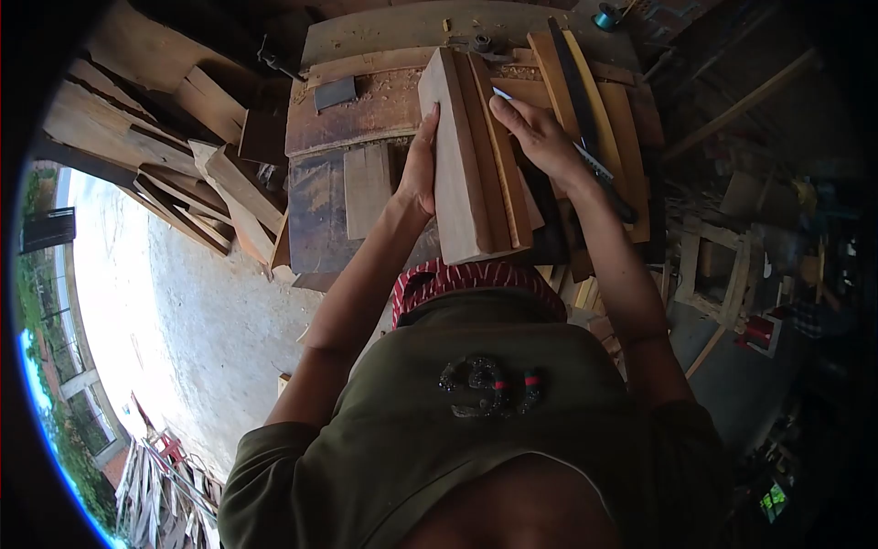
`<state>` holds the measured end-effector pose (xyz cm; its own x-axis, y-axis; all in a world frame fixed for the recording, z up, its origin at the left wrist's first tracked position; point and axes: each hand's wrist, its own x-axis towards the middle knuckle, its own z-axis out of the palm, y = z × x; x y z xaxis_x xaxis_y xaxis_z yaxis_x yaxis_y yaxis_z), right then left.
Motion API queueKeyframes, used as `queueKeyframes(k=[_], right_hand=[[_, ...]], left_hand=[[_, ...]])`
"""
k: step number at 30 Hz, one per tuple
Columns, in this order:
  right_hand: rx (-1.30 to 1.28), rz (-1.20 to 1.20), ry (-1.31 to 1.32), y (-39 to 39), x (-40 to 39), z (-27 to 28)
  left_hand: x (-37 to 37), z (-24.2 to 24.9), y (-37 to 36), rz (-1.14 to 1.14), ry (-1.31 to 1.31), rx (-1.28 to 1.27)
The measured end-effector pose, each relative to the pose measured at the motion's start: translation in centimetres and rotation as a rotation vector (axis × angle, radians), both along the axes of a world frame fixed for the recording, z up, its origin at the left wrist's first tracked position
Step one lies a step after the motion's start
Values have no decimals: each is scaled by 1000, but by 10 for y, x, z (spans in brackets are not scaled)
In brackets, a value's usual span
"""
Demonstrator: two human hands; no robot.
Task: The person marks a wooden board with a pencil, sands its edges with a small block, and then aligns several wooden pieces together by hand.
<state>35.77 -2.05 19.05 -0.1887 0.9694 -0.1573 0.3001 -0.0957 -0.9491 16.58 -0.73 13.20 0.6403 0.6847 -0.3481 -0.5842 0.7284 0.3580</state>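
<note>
A long wooden piece with stepped, moulding-like edges [460, 169] stands tilted over the bench's near edge, its pale broad face toward the left. My left hand [420, 169] grips it along that pale face, with part of the hand hidden. On the other side, my right hand [537, 134] is closed around a slim tool [501, 93] whose light tip shows beyond the thumb, right at the wood's stepped edge. A thin patterned strip [594, 162] shows past the wrist, and I cannot tell whether it belongs to the same tool.
The worn workbench [315, 197] carries wood shavings, a dark flat rectangle [335, 93] and a short board [368, 188]. Long wooden strips [617, 137] and a dark long blade-like piece [572, 87] lie at right. Stacked offcuts [197, 165] stand left; a wooden frame [713, 270] is at right.
</note>
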Motion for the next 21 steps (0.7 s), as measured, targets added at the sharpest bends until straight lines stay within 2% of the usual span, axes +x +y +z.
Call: queueKeyframes(k=[1,3,4,5,7,9,11,19,21], right_hand=[[20,-59,-36,5,1,2],[-65,-160,60,16,6,-7],[57,-249,120,21,5,-18],[51,-247,119,26,6,-27],[32,-388,245,36,2,-34],[51,-397,233,51,0,-47],[0,-357,338,66,-2,-67],[-109,-280,381,54,-18,-84],[-35,-146,300,54,-21,-91]], left_hand=[[0,-4,2,-60,-325,-56],[6,0,-2,-21,-474,-95],[7,-9,0,-18,-474,-102],[8,-22,0,-5,-442,-115],[10,-20,-2,8,-410,-127],[13,-17,-10,-16,-596,-269],[11,-22,-16,-25,-572,-217],[11,-28,-50,-35,-538,-137],[9,-34,-52,-2,-454,-214]])
